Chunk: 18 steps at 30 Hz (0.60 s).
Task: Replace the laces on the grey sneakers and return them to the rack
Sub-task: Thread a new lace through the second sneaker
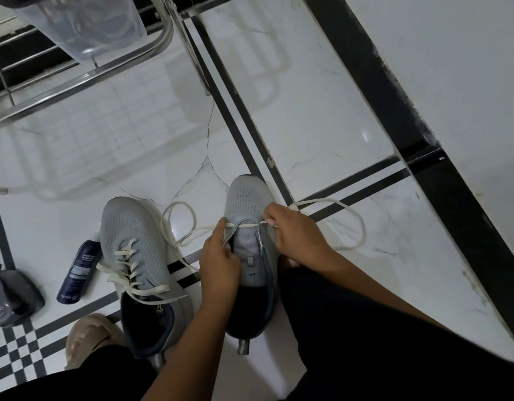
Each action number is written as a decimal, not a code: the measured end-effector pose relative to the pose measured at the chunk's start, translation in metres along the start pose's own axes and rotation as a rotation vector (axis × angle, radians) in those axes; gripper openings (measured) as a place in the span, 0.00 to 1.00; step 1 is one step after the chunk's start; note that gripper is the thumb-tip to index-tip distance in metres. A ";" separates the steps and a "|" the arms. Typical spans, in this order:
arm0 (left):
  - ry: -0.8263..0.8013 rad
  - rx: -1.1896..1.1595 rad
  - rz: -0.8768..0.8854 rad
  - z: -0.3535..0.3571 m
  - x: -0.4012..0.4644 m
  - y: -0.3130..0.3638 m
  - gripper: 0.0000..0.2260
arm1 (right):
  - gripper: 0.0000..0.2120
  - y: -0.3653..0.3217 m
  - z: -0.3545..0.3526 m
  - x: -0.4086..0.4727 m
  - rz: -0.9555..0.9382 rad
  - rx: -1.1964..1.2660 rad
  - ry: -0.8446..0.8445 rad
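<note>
Two grey sneakers stand on the white marble floor, toes pointing away from me. The left sneaker (134,235) is laced with a cream lace, its ends loose. The right sneaker (248,198) has a white lace (357,224) crossing only its front eyelets, with long loops lying on the floor at both sides. My left hand (218,264) grips the left flap of that shoe's opening. My right hand (293,233) pinches the lace end at the right eyelet row.
A chrome shoe rack (85,73) stands at the upper left with a clear plastic box (85,21) on it. A dark spray bottle (80,270) lies left of the sneakers, a dark pouch (11,299) beyond it. My beige slipper (90,337) is at bottom left.
</note>
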<state>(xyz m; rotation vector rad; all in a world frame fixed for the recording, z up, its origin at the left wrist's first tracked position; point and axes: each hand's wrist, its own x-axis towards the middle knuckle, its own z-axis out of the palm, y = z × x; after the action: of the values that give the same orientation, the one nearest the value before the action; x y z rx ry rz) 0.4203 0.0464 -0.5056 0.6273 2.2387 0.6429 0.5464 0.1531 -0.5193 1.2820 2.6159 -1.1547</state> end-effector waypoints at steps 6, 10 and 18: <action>-0.060 0.001 0.008 -0.004 0.000 0.000 0.24 | 0.04 0.003 -0.002 0.001 0.025 0.023 -0.004; -0.153 -0.132 -0.001 -0.018 -0.001 0.003 0.18 | 0.05 0.004 -0.003 0.006 0.026 0.071 -0.016; -0.127 0.283 0.126 -0.026 0.043 -0.013 0.11 | 0.06 0.000 -0.004 0.012 0.038 0.022 -0.063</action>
<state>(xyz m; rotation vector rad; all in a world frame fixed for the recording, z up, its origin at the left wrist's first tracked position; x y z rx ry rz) 0.3713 0.0552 -0.5191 0.9294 2.2005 0.3373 0.5396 0.1637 -0.5206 1.2711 2.5307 -1.2015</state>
